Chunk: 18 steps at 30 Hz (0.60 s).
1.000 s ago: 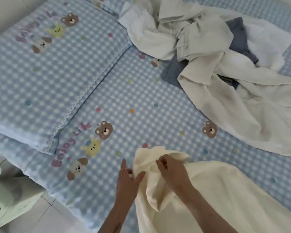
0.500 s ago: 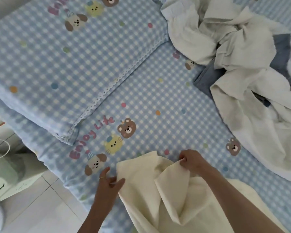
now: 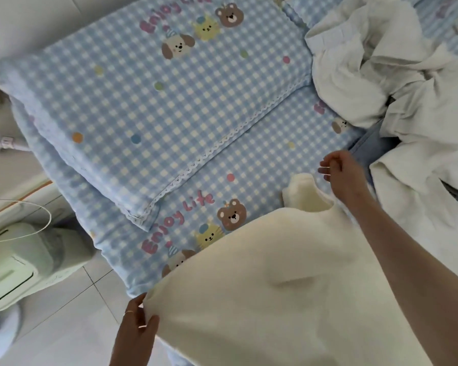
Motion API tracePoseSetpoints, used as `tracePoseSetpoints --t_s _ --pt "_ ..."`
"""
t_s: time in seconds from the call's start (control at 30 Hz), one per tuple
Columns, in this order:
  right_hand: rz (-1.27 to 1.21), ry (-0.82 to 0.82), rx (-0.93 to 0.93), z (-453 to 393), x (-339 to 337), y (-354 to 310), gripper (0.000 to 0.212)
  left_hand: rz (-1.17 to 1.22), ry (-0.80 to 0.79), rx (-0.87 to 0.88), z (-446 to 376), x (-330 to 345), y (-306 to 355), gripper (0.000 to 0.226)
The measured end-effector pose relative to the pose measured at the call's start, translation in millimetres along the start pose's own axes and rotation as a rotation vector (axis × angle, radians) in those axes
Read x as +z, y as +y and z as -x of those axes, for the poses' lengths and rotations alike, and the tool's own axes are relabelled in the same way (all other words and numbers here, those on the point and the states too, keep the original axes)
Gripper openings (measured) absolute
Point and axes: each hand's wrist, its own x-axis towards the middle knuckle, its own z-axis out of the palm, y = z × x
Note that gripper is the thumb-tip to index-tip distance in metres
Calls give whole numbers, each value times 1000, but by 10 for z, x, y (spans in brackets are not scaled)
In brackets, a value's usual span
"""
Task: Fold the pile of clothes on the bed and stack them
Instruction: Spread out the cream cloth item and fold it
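A cream garment is stretched out over the near edge of the bed. My left hand pinches its near left corner, just off the bed's edge. My right hand is reached out over the far end with its fingers curled. The cloth's far edge runs up under that hand, and a loose flap sticks out beside it. The pile of clothes, white pieces with a blue-grey one under them, lies crumpled at the right, close behind my right hand.
A pillow in the same blue checked cover lies at the left of the bed. Beside the bed stand a pale green appliance with a white cord, and the tiled floor shows below it.
My hands have moved apart. The right went up and right toward the pile, and the left drew back to the bed's edge. The bunched cream garment is now spread out between them.
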Motion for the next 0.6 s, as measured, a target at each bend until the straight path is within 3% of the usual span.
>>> tracePoseSetpoints --t_s 0.03,0.1,0.17,0.27,0.37,0.43,0.53,0.6 --pt "116 -44 68 -51 55 16 22 -1 -15 -19 -38 1 7 50" --pt "398 -283 189 -52 165 106 66 11 -31 -37 -100 32 58 49" --pt "497 -471 223 -10 288 204 95 -3 -24 -43 -157 59 99 40" --pt "753 -509 130 35 384 371 111 -30 26 -51 -211 37 120 19" --pt "903 -334 24 38 456 471 108 44 59 -68 -224 15 86 13" --pt "910 -308 42 29 510 493 101 75 23 -71 -254 14 96 17" --pt "868 -253 -117 -76 523 463 33 101 -35 -10 -298 5 240 20" --pt "751 -127 -211 -190 417 387 20 150 -20 46 -306 -53 331 19"
